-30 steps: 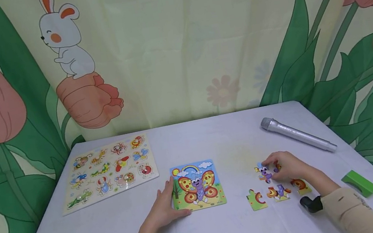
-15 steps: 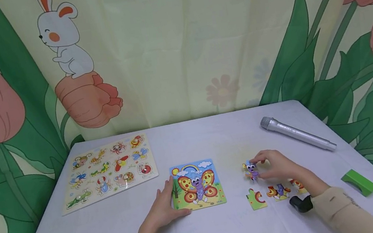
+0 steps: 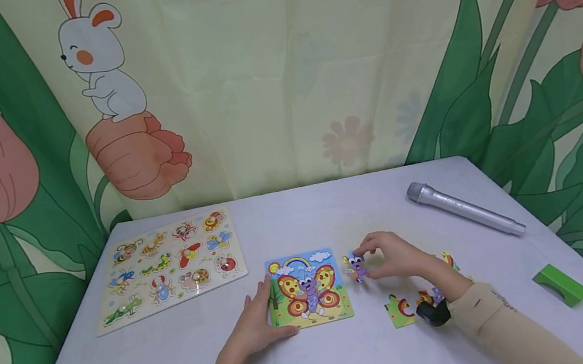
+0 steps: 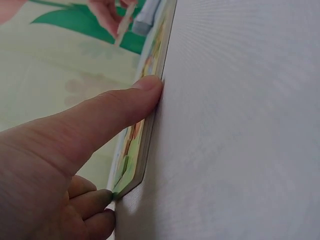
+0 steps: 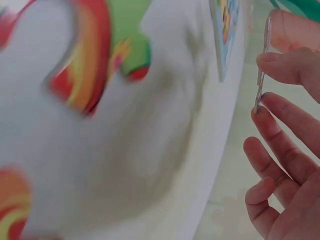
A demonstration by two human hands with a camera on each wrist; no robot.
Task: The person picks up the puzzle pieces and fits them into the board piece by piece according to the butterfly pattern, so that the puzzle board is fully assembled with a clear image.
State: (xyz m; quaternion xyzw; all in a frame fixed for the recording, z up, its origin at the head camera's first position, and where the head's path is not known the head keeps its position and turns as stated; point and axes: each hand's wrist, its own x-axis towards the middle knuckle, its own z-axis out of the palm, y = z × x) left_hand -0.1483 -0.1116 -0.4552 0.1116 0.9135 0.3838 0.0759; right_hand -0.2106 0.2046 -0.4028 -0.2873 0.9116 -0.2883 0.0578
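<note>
A square butterfly puzzle board [image 3: 311,290] lies on the white-covered table. My left hand [image 3: 254,325] rests at its near left corner, thumb along the front edge and fingers on the left side; the left wrist view shows the thumb [image 4: 120,110] straight against the board's rim. Just right of the board, my right hand [image 3: 395,256] pinches a purple butterfly puzzle piece [image 3: 355,268] between thumb and fingers. In the right wrist view the piece [image 5: 267,37] is seen edge-on. Beneath the right forearm lie loose puzzle pieces, one green and red [image 3: 400,311], others partly hidden.
A pale insect peg board [image 3: 173,267] lies at the back left. At the back right is a silver microphone [image 3: 464,210], and a green arched block [image 3: 561,284] lies near the right edge. A printed curtain [image 3: 264,84] hangs behind the table.
My right hand has lifted the purple butterfly piece from among the loose pieces and carried it left toward the butterfly board. The left hand and the board have stayed put.
</note>
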